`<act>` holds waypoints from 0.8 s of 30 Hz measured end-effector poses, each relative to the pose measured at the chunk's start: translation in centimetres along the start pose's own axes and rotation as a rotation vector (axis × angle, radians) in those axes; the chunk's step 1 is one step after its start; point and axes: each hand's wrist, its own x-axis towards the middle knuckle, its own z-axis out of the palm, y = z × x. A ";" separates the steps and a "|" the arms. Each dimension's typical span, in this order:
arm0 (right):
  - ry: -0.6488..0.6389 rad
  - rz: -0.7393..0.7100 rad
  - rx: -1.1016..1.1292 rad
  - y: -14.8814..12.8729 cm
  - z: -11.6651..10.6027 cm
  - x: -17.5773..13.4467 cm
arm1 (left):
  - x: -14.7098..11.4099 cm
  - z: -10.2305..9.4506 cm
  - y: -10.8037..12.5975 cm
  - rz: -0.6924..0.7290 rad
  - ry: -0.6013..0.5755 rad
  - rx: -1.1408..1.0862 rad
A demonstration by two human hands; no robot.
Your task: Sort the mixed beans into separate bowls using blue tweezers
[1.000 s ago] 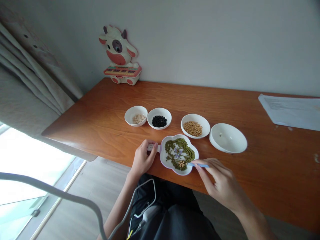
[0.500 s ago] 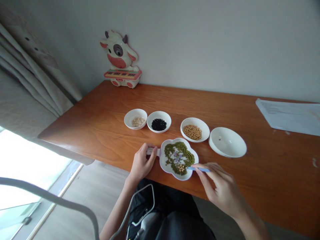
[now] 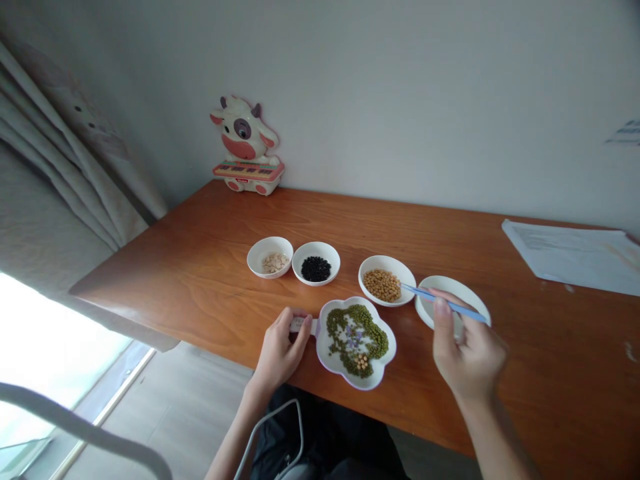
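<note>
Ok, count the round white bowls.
4, in a row on the table: leftmost bowl, second bowl, third bowl and rightmost bowl; the right hand partly covers the last.

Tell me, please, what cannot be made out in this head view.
Head view: whether slim blue tool grips anything, too small to tell.
Head view: round white bowl farthest right, its inside partly hidden by right hand.
Head view: white flower-shaped dish, its handle partly behind left hand.
Head view: white paper, print blurred, cut off by right edge.
</note>
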 end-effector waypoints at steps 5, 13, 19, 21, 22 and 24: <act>-0.049 0.166 0.040 0.9 0.1 -3.1 | 0.0 0.0 0.1 -0.017 -0.006 -0.015; -0.168 0.296 0.363 -0.5 -2.4 -10.4 | -0.2 0.1 0.2 -0.038 -0.007 -0.020; -0.250 0.331 0.446 -0.8 -2.1 -9.8 | -0.1 0.1 0.1 -0.023 0.009 -0.019; -0.297 0.268 0.464 -1.1 -2.2 -9.3 | -0.1 0.1 0.1 -0.024 0.010 -0.015; -0.322 0.230 0.472 -1.3 -2.2 -9.1 | -0.1 0.1 0.1 -0.026 0.012 -0.013; -0.372 0.166 0.473 -1.7 -2.3 -8.8 | -0.1 0.1 0.1 -0.026 0.014 -0.011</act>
